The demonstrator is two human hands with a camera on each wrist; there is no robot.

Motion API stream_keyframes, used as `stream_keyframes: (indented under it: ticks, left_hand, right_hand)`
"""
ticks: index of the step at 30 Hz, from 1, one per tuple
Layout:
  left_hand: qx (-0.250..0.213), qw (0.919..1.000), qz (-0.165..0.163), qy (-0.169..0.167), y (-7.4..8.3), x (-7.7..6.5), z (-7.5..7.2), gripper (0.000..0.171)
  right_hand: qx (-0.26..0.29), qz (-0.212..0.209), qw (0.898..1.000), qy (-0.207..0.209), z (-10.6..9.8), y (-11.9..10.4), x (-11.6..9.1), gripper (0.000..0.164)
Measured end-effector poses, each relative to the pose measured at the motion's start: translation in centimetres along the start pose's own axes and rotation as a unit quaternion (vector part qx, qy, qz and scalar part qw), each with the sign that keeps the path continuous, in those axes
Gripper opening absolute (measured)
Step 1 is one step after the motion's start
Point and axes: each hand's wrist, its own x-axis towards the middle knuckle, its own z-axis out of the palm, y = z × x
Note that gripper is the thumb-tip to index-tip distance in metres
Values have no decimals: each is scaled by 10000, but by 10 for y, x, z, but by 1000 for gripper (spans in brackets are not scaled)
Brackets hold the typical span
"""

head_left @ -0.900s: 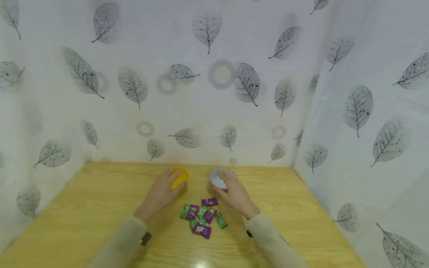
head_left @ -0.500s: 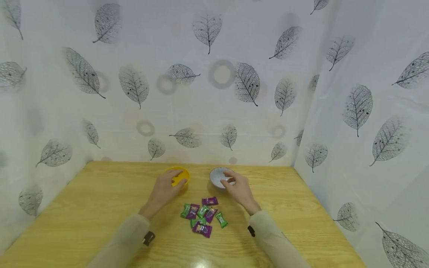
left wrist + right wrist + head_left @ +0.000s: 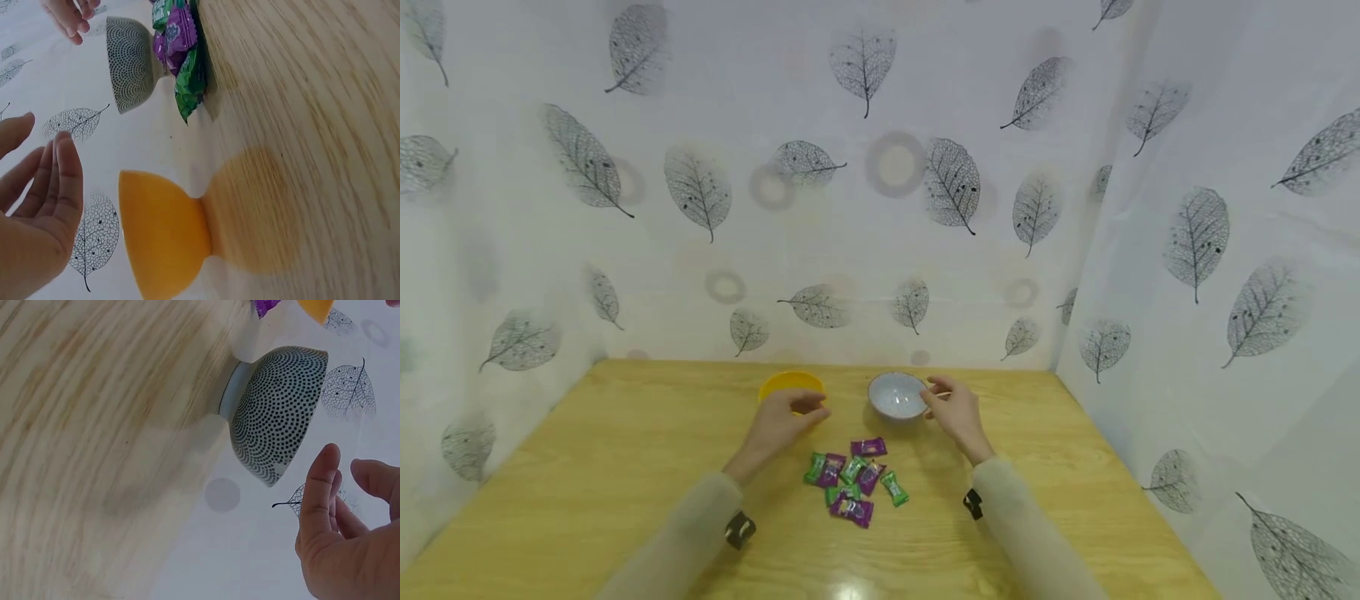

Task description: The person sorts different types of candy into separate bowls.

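Toward the back of the table stand two bowls, a yellow bowl (image 3: 790,382) on the left and a pale bowl with a dark dotted outside (image 3: 278,406) on the right. My left hand (image 3: 782,423) hovers at the near side of the yellow bowl, fingers loosely bent and apart from it in the left wrist view. Just right of the dotted bowl, my right hand (image 3: 958,414) is raised near its rim with nothing between thumb and fingers. Nearer to me lies a loose pile of purple candies (image 3: 852,511) and green candies (image 3: 894,489) in wrappers.
The wooden table (image 3: 625,450) ends at a white curtain (image 3: 820,250) printed with grey leaves, behind and on both sides. Beneath each light sleeve shows a dark wrist device, one at the left wrist (image 3: 740,530) and one at the right wrist (image 3: 973,503).
The left hand has drawn back from over the yellow bowl toward me. My right hand has shifted right, from above the dotted bowl to beside it. Bowls and candies stay in place.
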Motion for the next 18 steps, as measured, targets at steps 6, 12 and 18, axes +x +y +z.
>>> stream_keyframes:
  ticks: [6,12,18]
  left_hand:
    - [-690,9951,-146,-696,-3,5,6,32]
    - [-732,9865,-333,-1430,-3,6,13,32]
    - [-550,9775,-404,-1995,-2,6,21,31]
  right_hand:
    - [205,423,9989,-49,-7,8,8,43]
    - [781,934,9916,-445,-8,11,9,46]
    - [1236,1205,9804,-951,-7,18,12,47]
